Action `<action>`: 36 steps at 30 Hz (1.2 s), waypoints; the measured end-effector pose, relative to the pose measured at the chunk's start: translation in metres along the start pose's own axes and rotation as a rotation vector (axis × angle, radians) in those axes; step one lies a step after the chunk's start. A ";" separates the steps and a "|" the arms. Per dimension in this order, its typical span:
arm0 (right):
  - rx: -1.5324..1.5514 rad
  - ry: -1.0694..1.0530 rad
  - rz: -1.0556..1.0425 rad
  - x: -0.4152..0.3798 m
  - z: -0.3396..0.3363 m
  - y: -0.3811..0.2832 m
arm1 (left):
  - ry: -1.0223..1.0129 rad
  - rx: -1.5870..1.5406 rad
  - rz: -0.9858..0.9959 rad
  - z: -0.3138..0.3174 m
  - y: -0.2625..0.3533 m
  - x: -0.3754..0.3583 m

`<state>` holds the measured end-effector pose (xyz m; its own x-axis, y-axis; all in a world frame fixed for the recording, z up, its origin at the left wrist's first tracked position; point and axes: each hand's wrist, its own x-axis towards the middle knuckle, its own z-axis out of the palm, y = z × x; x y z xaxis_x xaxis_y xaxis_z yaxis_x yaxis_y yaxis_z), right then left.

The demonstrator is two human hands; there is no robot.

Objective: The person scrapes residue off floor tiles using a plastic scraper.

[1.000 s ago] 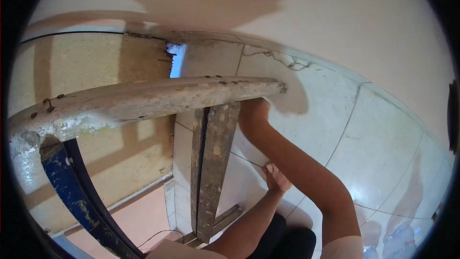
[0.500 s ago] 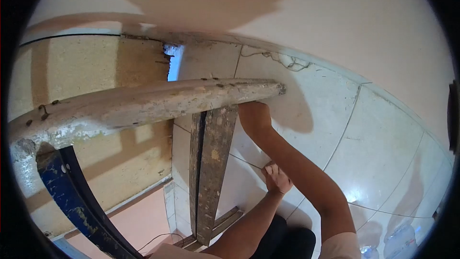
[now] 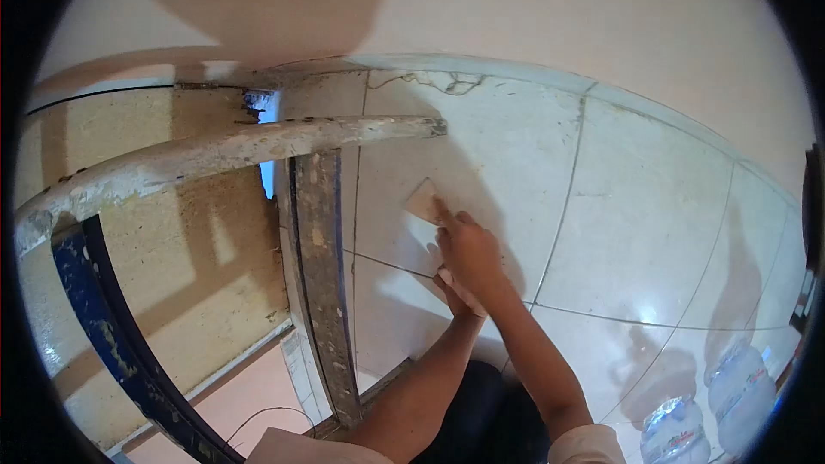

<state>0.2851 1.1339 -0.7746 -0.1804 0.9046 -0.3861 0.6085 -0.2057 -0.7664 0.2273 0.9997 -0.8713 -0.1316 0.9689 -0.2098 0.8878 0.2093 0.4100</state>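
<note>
My right hand (image 3: 471, 251) grips a flat, pale scraper blade (image 3: 422, 201) that points up and left, over the white floor tiles (image 3: 636, 232). My left hand (image 3: 450, 292) sits directly under the right hand, touching it and mostly hidden by it. Something pale shows at its fingers, but I cannot tell what it is. Both forearms reach in from the bottom of the view.
A paint-crusted wooden plank (image 3: 215, 153) with nails crosses the upper left, on a dark wooden leg (image 3: 320, 292). A blue metal frame (image 3: 94, 326) curves at left. Two water bottles (image 3: 679, 431) stand at the lower right. A thin cable (image 3: 258, 414) lies below.
My right hand has come out from under the plank's end and down onto my left hand, with the scraper now showing. The view has shifted right, bringing the bottles into sight.
</note>
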 end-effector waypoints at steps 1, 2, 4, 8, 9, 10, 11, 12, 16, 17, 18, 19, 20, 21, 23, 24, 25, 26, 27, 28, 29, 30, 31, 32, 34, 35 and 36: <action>0.065 0.063 0.002 -0.010 -0.009 0.013 | 0.005 0.053 0.041 -0.005 -0.003 0.002; 0.128 0.125 0.000 -0.020 -0.019 0.026 | 0.013 0.105 0.081 -0.009 -0.004 0.004; 0.174 0.166 0.038 -0.034 -0.038 0.047 | 0.124 0.184 0.148 -0.030 0.015 0.011; 0.280 0.165 0.085 -0.052 -0.058 0.047 | 0.109 0.179 0.124 -0.033 0.015 0.012; 0.292 0.156 0.100 -0.049 -0.047 0.045 | 0.031 0.232 0.081 -0.039 0.022 0.013; 0.274 0.182 0.001 -0.041 -0.034 0.043 | -0.034 0.282 0.040 -0.040 0.024 0.012; 0.256 0.209 -0.101 -0.036 -0.023 0.037 | -0.036 0.290 0.038 -0.026 0.006 0.005; 0.260 0.212 -0.110 -0.028 -0.016 0.025 | 0.061 0.263 0.153 0.000 -0.022 0.002; 0.373 0.202 -0.226 0.023 0.033 -0.019 | 0.128 -0.231 0.068 0.017 -0.022 0.001; 0.421 0.228 -0.231 0.036 0.048 -0.024 | 0.111 -0.352 0.018 0.008 -0.012 0.003; 0.422 0.224 -0.235 0.045 0.054 -0.031 | 0.101 -0.473 -0.034 -0.002 -0.001 0.005; 0.527 0.158 -0.121 0.055 0.058 -0.037 | 0.128 -0.294 0.049 -0.021 0.015 0.010; 0.629 0.091 -0.008 0.065 0.061 -0.045 | 0.156 -0.115 0.131 -0.036 0.029 0.016; 0.626 0.084 -0.016 0.073 0.056 -0.056 | 0.165 -0.115 0.126 -0.044 0.037 0.020; 0.764 0.054 0.169 0.086 0.048 -0.075 | 0.245 0.015 0.171 -0.056 0.047 0.025; 0.762 0.050 0.164 0.096 0.052 -0.082 | 0.228 0.095 0.182 -0.059 0.046 0.025; 0.838 0.157 0.179 0.106 0.060 -0.088 | 0.234 0.094 0.179 -0.062 0.047 0.025; 0.915 0.265 0.193 0.116 0.069 -0.092 | 0.128 0.061 0.118 -0.065 0.049 0.026; 0.916 0.262 0.188 0.129 0.080 -0.093 | 0.020 0.028 0.058 -0.069 0.052 0.028; 0.816 0.305 0.095 0.143 0.091 -0.093 | 0.022 0.029 0.059 -0.072 0.054 0.031; 0.768 0.326 0.049 0.152 0.093 -0.098 | 0.053 0.029 0.070 -0.074 0.057 0.034; 0.718 0.350 0.005 0.161 0.095 -0.103 | 0.082 0.030 0.081 -0.075 0.058 0.035; 0.663 0.516 -0.070 0.169 0.097 -0.110 | 0.083 0.031 0.084 -0.073 0.058 0.036; 0.635 0.597 -0.110 0.174 0.099 -0.113 | 0.119 -0.008 0.082 -0.071 0.059 0.036; 0.839 0.538 -0.150 0.186 0.104 -0.117 | 0.160 -0.047 0.082 -0.047 0.049 0.023; 0.954 0.463 -0.156 0.193 0.106 -0.116 | 0.156 -0.483 -0.174 -0.014 0.026 0.007; 1.068 0.388 -0.154 0.200 0.108 -0.116 | 0.136 -0.703 -0.299 -0.008 0.020 0.004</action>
<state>0.0952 1.2987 -0.8183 0.1676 0.9636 -0.2085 -0.3992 -0.1270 -0.9080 0.2406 1.0085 -0.8569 -0.4146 0.8563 -0.3081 0.3237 0.4552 0.8295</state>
